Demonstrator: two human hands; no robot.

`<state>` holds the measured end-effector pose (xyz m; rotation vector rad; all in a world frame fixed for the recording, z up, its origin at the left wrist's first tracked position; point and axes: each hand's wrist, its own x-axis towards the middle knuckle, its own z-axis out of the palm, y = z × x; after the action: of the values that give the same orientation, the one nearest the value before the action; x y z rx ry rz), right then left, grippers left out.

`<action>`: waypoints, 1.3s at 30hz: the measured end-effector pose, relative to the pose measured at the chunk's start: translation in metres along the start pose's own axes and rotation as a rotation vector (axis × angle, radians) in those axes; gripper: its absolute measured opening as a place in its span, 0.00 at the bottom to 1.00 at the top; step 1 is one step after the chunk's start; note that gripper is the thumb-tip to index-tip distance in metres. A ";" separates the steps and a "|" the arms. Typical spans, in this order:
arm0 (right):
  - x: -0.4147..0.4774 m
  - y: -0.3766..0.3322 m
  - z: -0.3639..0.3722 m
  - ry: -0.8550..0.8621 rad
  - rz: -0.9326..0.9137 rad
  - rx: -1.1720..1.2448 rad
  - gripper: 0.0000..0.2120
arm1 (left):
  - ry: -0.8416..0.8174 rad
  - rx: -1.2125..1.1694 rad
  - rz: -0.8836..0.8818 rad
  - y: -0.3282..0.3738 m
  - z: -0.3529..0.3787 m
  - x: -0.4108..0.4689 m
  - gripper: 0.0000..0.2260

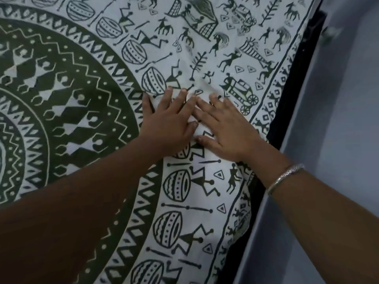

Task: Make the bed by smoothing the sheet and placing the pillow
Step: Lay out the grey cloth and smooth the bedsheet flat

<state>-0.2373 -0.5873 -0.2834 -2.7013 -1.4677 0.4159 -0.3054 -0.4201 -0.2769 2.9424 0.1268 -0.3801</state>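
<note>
Palms stay your best tool: both your left hand (170, 117) and right hand (227, 128) lie flat, fingers spread, gripping nothing, on the thin white-and-dark-green printed cotton sheet (184, 58), soft and easily rumpled.

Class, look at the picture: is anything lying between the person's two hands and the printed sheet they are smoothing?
Nothing visible. The left hand and right hand lie flat, directly on the sheet.

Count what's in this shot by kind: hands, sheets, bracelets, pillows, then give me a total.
Hands: 2, left hand and right hand, both flat on the sheet
Sheets: 1, patterned sheet
Bracelets: 1, silver bracelet on the right wrist
Pillows: 0 in view
Total: 4
</note>
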 end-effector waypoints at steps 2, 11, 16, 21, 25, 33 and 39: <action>0.006 0.022 -0.005 0.022 0.108 -0.062 0.34 | -0.031 0.029 0.019 0.005 -0.008 0.017 0.29; 0.028 0.048 -0.048 -0.018 0.332 -0.216 0.33 | -0.061 0.090 -0.033 0.005 -0.026 0.022 0.33; 0.030 0.044 -0.010 -0.083 0.223 -0.081 0.34 | -0.183 0.103 -0.058 0.014 -0.021 0.039 0.37; 0.032 0.049 0.012 0.026 0.209 0.001 0.33 | -0.127 0.178 -0.088 0.028 -0.003 0.048 0.41; 0.025 0.065 0.003 0.097 0.109 -0.012 0.33 | -0.062 0.150 -0.040 0.029 -0.005 0.051 0.43; 0.051 0.137 -0.039 0.147 0.393 -0.043 0.33 | 0.028 0.086 0.010 0.048 -0.032 0.131 0.38; 0.073 0.149 -0.037 0.083 -0.006 -0.135 0.30 | 0.057 0.108 0.022 0.043 -0.033 0.154 0.37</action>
<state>-0.0678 -0.6058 -0.2873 -2.7771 -1.5344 0.2084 -0.1441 -0.4466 -0.2788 3.0600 0.0839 -0.3095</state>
